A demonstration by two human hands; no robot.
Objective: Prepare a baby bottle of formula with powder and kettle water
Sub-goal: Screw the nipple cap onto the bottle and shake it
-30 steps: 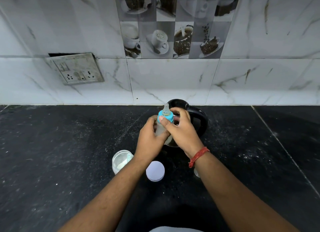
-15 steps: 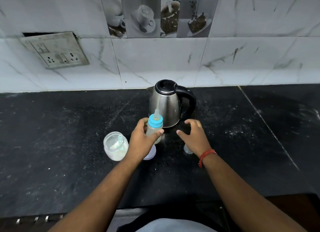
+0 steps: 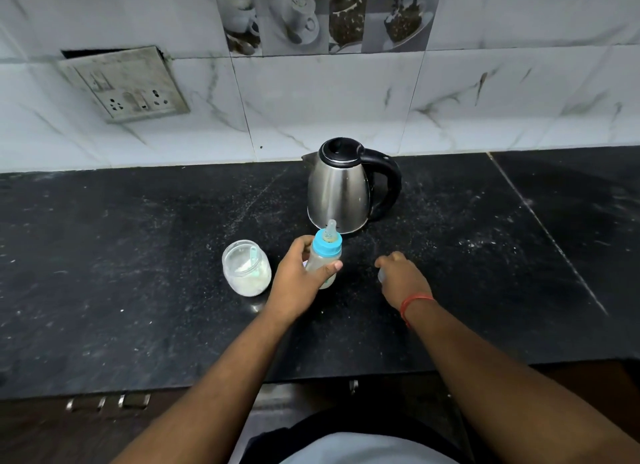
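My left hand (image 3: 299,276) grips the baby bottle (image 3: 323,256) around its body and holds it upright just above the black counter (image 3: 138,290). The bottle has a blue collar and a clear teat, and pale liquid shows inside. My right hand (image 3: 403,276) is down on the counter to the right, fingers curled over a small clear bottle cap (image 3: 381,275) that peeks out at the thumb side. The steel kettle (image 3: 341,186) with its black lid and handle stands behind the bottle, handle to the right. An open jar of white powder (image 3: 246,268) with a scoop inside sits left of my left hand.
A marble-tiled wall rises at the back, with a socket plate (image 3: 124,83) hanging at the upper left. Spilled powder speckles the counter right of the kettle. The counter's front edge (image 3: 346,377) runs just before my body.
My right hand left the bottle's collar and dropped to the counter, onto the clear cap. My left hand lowered the bottle, and my head pulled back, showing the kettle.
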